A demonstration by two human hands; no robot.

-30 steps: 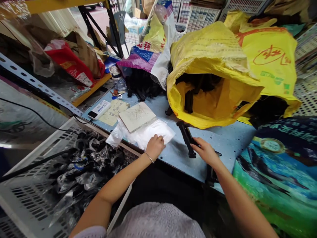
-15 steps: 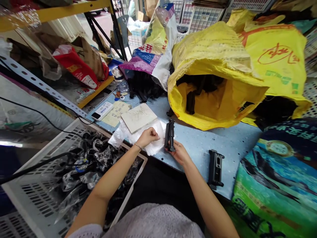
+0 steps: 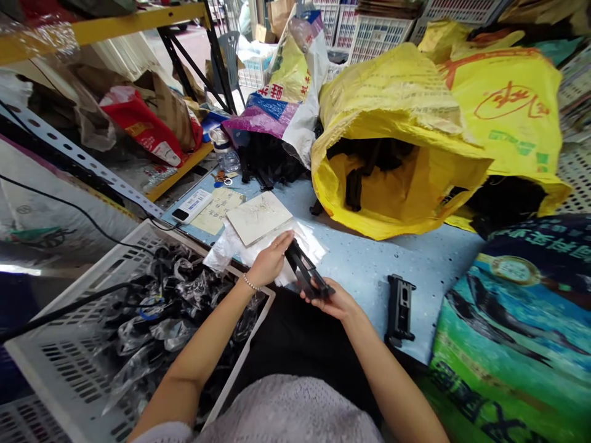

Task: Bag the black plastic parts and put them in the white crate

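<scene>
A long black plastic part (image 3: 305,268) with a slotted frame tilts across the front edge of the table, between both hands. My right hand (image 3: 336,299) is closed around its lower end, the fingers underneath. At the upper end my left hand (image 3: 269,261), wearing a beaded bracelet, has its fingers pressed together against the part; its fingertips are partly hidden. Beneath and behind lie clear plastic bags (image 3: 314,242), weighed on by a pale flat tile (image 3: 259,218). A second black plastic part (image 3: 399,309) of similar look rests on the table to the right.
A white crate (image 3: 44,363) of bagged black parts stands at lower left. Yellow sacks (image 3: 392,92) with black parts inside fill the table's back, beside a purple-and-white sack (image 3: 272,117). A blue-green sack (image 3: 512,326) borders the right. A phone (image 3: 191,206) and bottle (image 3: 225,152) sit back left.
The black part has tipped over to the left and come nearer my body in my right hand. My left hand, earlier apart over the bags, now touches its upper end.
</scene>
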